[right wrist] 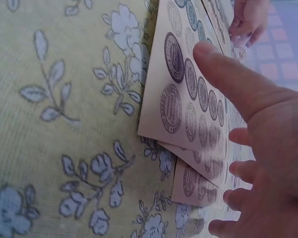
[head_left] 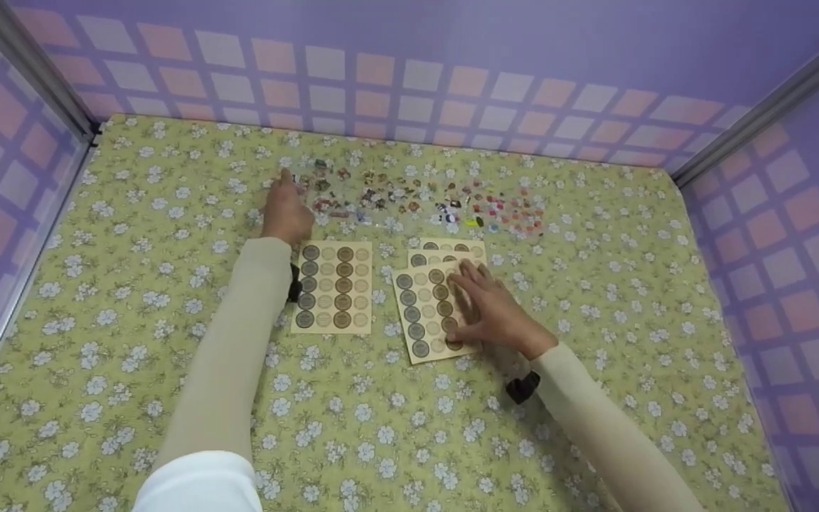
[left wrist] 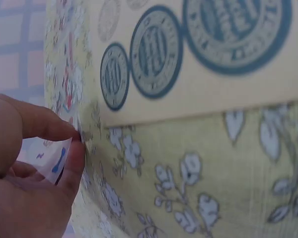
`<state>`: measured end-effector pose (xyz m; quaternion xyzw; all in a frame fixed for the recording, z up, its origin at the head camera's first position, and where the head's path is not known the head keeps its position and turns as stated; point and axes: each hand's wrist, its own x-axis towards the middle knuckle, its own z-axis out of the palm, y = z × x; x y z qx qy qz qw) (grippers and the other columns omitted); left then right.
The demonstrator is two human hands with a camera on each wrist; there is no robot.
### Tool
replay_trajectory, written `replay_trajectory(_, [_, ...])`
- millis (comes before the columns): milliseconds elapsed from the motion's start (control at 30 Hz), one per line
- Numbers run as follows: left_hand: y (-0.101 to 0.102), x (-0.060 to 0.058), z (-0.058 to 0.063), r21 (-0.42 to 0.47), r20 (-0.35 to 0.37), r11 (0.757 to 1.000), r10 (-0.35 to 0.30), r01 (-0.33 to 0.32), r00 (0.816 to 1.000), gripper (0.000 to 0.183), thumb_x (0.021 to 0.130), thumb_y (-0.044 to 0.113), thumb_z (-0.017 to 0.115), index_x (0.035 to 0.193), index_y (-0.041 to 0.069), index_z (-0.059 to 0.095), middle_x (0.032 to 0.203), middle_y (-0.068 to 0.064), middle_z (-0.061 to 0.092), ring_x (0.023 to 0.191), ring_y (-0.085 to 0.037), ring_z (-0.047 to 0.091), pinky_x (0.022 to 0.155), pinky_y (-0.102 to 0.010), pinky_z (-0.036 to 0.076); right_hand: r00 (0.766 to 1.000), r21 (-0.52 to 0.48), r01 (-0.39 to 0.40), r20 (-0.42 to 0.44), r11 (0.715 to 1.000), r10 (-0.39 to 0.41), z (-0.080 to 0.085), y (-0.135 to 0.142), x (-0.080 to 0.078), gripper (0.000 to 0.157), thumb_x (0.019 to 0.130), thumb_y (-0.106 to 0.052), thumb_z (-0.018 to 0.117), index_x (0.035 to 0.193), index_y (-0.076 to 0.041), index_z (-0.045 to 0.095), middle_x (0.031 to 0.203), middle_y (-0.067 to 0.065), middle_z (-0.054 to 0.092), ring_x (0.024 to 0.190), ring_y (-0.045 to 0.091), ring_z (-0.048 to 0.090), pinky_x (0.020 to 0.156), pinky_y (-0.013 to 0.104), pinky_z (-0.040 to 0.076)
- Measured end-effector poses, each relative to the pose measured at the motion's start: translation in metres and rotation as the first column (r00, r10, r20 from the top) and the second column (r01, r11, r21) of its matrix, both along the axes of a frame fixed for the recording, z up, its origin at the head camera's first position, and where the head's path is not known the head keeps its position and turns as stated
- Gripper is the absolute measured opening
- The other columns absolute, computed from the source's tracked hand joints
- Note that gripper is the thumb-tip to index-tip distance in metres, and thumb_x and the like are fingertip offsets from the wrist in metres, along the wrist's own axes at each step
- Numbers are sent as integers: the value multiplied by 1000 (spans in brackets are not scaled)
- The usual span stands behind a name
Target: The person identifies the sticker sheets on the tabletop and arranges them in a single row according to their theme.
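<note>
My left hand (head_left: 286, 210) is at the left end of a row of clear sticker sheets with small colourful prints (head_left: 409, 198). Close up in the left wrist view, its thumb and finger pinch the edge of a clear sticker sheet (left wrist: 58, 163) with a blue mark on it. My right hand (head_left: 491, 309) lies with spread fingers over the right side of a tan sheet of round seal stickers (head_left: 420, 313). Two more such sheets (head_left: 477, 247) stick out from under that top one, towards the back. In the right wrist view, the thumb reaches across the top sheet (right wrist: 154, 121).
A single tan seal-sticker sheet (head_left: 331, 323) lies left of the stack, beside the left wrist. Green floral cloth (head_left: 381, 427) covers the table. Purple checked panels (head_left: 409, 71) stand at the back and both sides. Dark bands (head_left: 523, 387) sit at the wrists.
</note>
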<state>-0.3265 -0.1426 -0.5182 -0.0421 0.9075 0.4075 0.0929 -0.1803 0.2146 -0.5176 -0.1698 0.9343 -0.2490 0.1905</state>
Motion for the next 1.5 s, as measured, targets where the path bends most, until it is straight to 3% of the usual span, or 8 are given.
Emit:
replay_trajectory(333, [10, 5, 2, -164, -83, 986, 7, -21, 996, 80, 93, -5, 47, 155, 3, -2, 154, -27, 17, 134, -38, 37, 93, -47, 44, 996, 44, -82, -12, 996, 83, -4, -12, 6, 111, 71, -46, 82, 157, -29, 13, 165, 5, 1, 151, 33, -3, 118, 62, 3])
replay_trajectory(533, [5, 12, 3, -290, -188, 956, -9, -47, 982, 73, 92, 8, 55, 154, 1, 16, 156, -26, 13, 144, -42, 22, 112, -58, 29, 995, 45, -99, -27, 994, 100, -5, -15, 7, 111, 71, -44, 83, 157, -27, 14, 164, 8, 3, 151, 37, 0, 117, 64, 4])
replay_trajectory(700, [2, 25, 11, -297, -176, 952, -133, 77, 975, 75, 93, 30, 61, 152, 0, 24, 154, -25, 23, 143, -42, 23, 114, -61, 21, 995, 50, -98, -30, 994, 99, -4, -16, 6, 110, 72, -45, 83, 156, -27, 15, 164, 8, 4, 151, 36, 0, 117, 64, 4])
replay_trajectory(867, [3, 51, 20, -289, -98, 928, -272, 235, 957, 86, 90, 43, 64, 153, 3, 22, 157, -22, 21, 146, -41, 20, 117, -61, 16, 995, 63, -89, -30, 994, 91, -4, -17, 4, 109, 71, -46, 82, 156, -28, 17, 164, 6, 5, 151, 35, 0, 117, 64, 4])
replay_trajectory(1033, [5, 83, 20, -282, -21, 889, -383, 362, 924, 90, 89, 49, 64, 154, 7, 20, 158, -19, 20, 146, -40, 20, 117, -61, 16, 996, 72, -78, -29, 994, 80, -4, -16, 4, 108, 72, -47, 82, 156, -30, 17, 164, 5, 5, 151, 34, -1, 118, 63, 3])
replay_trajectory(1200, [11, 110, 18, -343, -4, 827, -475, 445, 880, 86, 89, 48, 64, 154, 10, 23, 158, -19, 21, 146, -38, 20, 115, -61, 20, 996, 60, -77, -31, 995, 79, -2, -16, 4, 108, 71, -45, 83, 156, -29, 17, 164, 6, 5, 151, 35, 0, 117, 64, 2])
replay_trajectory(1367, [16, 126, 13, -412, 14, 755, -554, 509, 832, 92, 87, 54, 65, 156, 15, 18, 159, -17, 20, 147, -36, 20, 113, -62, 23, 996, 57, -78, -40, 995, 80, -4, -13, 5, 107, 72, -45, 82, 156, -27, 19, 164, 6, 8, 151, 34, 3, 116, 66, 3])
replay_trajectory(1500, [16, 130, 8, -456, 32, 716, -581, 529, 813, 101, 85, 56, 66, 157, 14, 10, 160, -17, 20, 148, -37, 19, 111, -62, 26, 997, 59, -66, -36, 996, 68, -7, -11, 6, 108, 71, -47, 82, 156, -27, 19, 164, 4, 8, 152, 31, 3, 117, 65, 2])
